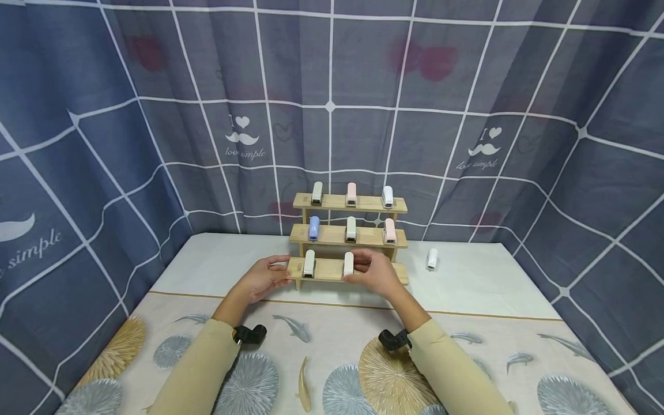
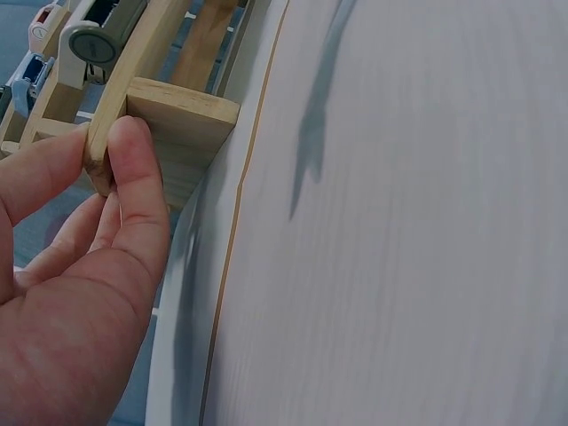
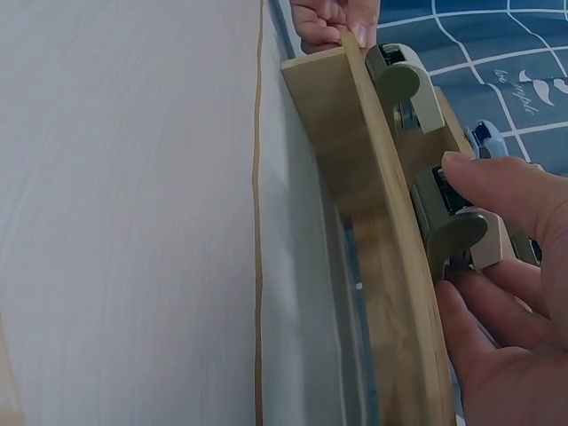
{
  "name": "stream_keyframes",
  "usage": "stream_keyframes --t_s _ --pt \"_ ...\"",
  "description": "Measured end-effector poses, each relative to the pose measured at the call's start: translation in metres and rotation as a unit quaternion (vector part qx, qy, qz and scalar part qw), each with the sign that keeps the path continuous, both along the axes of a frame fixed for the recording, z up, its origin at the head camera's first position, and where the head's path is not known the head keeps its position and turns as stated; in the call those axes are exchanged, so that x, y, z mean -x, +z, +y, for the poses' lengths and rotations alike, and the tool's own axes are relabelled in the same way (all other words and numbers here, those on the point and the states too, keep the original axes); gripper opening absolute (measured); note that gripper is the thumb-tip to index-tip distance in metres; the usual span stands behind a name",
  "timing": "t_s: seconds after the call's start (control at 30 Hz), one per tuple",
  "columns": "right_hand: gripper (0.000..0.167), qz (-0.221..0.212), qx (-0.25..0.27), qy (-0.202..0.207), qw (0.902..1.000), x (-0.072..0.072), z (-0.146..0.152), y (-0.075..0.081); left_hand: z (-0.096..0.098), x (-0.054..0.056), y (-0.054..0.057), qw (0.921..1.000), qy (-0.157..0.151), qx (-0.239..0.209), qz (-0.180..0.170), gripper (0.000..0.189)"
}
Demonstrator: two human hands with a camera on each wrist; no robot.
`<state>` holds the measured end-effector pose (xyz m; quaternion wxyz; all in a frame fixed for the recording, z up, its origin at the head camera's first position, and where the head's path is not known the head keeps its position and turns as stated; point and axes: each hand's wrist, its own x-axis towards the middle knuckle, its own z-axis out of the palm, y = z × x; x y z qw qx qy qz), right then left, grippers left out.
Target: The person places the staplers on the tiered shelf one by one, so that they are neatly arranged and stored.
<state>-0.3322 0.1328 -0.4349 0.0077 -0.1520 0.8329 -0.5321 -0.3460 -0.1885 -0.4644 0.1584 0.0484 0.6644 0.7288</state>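
Note:
A three-step wooden stand [image 1: 328, 268] bears several small staplers. My left hand [image 1: 263, 279] pinches the left end of its lowest board, thumb above and fingers beneath, as the left wrist view shows at the board end [image 2: 105, 146]. On that board stands a pale stapler [image 1: 309, 263] near the left. A second pale stapler [image 1: 348, 263] stands about mid-board, and my right hand [image 1: 377, 274] holds it. In the right wrist view, thumb and fingers lie on either side of this green-and-white stapler [image 3: 441, 226].
The middle step carries a blue stapler [image 1: 313, 228], a pale green one [image 1: 351, 229] and a pink one [image 1: 389, 230]. Green, pink and white staplers [image 1: 387, 196] line the top step. One white stapler [image 1: 432, 259] lies on the table right of the stand. A checked curtain [image 1: 363, 138] hangs behind.

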Motion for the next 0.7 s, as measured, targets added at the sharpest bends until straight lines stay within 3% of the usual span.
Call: stream_keyframes --t_s 0.27,0.7 --pt "0.071 -0.010 0.003 -0.004 0.9999 0.0014 0.0009 -0.0023 0.0003 -0.0014 0.0025 0.9999 0.008 0.014 -0.004 0.062" --pt "0.069 0.011 0.017 0.000 0.9998 -0.0046 0.0079 -0.0091 0.0002 -0.0016 0.0013 0.9999 0.008 0.010 -0.007 0.062"
